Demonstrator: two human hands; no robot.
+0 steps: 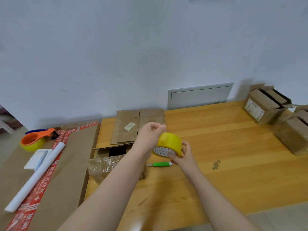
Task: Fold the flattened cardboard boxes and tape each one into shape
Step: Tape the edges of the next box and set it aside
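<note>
Two hands were up over the desk, both on the yellow tape roll. Right hand gripped it from the side and underneath, fingers wrapped round the rim. Left hand was curled tight and pinched at the roll's top edge, tbh couldn't make out the tape end itself. Roll was held off the desk, just above a green utility knife lying flat. Under the left forearm sat an open box with crinkly plastic wrap at its near side. Flattened cardboard boxes lay by the wall just behind the hands. Folded boxes stood at the far right corner. Off left, an orange tape dispenser and a white paper roll rested on a big carton
</note>
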